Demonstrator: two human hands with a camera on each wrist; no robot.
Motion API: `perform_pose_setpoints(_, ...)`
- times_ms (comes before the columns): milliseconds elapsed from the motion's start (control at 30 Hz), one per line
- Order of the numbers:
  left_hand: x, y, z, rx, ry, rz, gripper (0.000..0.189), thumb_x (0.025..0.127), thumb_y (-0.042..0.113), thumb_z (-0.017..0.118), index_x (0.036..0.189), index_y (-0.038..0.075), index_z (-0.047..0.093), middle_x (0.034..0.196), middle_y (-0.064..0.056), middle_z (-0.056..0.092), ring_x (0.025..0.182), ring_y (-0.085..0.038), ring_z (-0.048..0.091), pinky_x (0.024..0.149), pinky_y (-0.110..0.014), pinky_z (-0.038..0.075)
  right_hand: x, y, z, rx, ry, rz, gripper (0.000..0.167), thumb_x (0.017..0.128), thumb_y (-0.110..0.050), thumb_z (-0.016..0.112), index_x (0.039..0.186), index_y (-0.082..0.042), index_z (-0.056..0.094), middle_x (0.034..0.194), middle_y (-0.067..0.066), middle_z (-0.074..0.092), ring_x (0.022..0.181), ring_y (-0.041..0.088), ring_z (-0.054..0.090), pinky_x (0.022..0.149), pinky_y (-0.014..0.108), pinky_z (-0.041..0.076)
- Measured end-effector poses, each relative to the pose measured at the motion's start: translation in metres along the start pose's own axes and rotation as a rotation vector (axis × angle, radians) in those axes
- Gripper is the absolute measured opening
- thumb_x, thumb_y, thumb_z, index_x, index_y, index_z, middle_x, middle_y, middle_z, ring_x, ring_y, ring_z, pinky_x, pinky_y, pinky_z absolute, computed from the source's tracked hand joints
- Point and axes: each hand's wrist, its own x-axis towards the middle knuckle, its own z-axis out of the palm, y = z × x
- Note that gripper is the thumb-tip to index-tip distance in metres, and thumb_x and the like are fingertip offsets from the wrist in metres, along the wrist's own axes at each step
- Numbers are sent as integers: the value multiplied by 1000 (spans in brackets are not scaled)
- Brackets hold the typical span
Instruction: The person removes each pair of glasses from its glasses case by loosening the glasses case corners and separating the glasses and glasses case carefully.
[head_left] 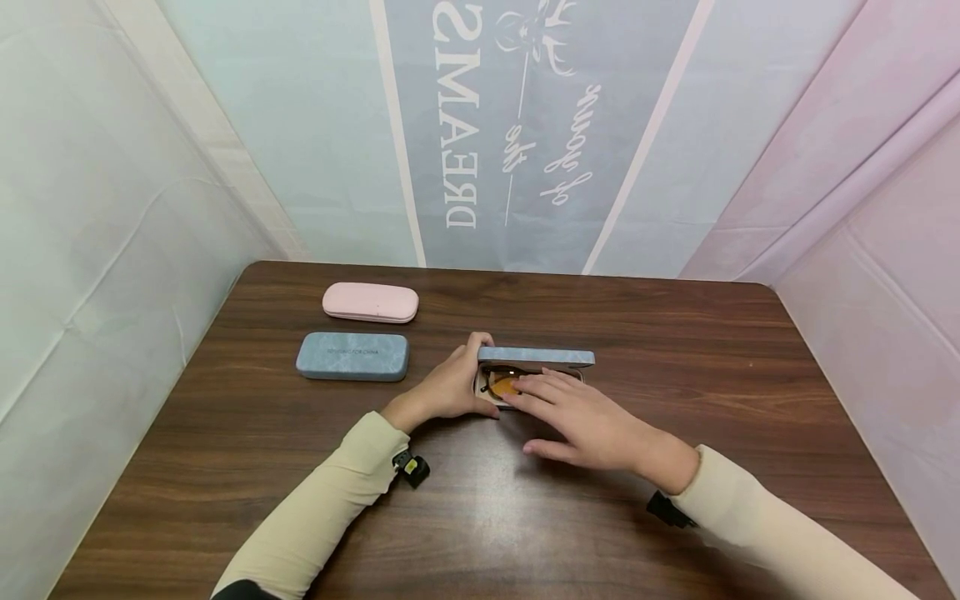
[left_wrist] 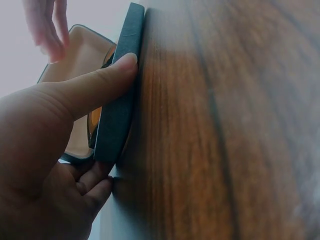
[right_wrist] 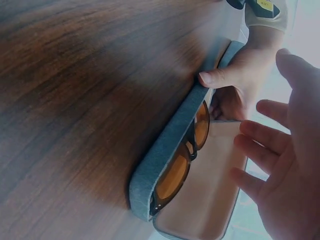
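Observation:
A blue glasses case (head_left: 536,356) lies with its lid raised on the table. Inside it sits a pair of sunglasses (right_wrist: 172,176) with orange lenses and dark frames. My left hand (head_left: 448,388) grips the case's left end, the thumb pressed on the front wall and the other fingers behind it, as the left wrist view shows. Over the case hovers my right hand (head_left: 592,421), its fingers extended and spread, partly covering the sunglasses in the head view. In the right wrist view its fingertips are beside the pale lining of the lid, and nothing is in its palm.
To the left on the brown wooden table (head_left: 675,350) rests a closed blue case (head_left: 352,357) with lettering on top. Behind that one lies a closed pink case (head_left: 371,302). A printed cloth (head_left: 510,242) hangs at the table's far edge, and pale sheets flank both sides.

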Motion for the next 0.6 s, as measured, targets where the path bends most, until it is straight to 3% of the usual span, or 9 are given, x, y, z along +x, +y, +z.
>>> perform_pose_setpoints(367, 0, 1, 0, 3, -2, -7, 93, 73, 32, 95, 135, 20, 26, 127, -13, 54, 116, -26, 50, 93, -45, 48, 3, 2, 10, -72, 58, 163, 49, 96, -35, 72, 135, -5, 64, 135, 11, 62, 126, 27, 58, 103, 49, 48)
perform_pose_setpoints(600, 0, 0, 0, 2, 4, 4, 94, 72, 31, 95, 134, 20, 25, 127, -13, 55, 118, -27, 50, 94, -46, 48, 6, -1, 12, -122, 103, 261, 51, 95, -35, 73, 133, -2, 65, 130, 12, 65, 119, 27, 61, 96, 47, 52)
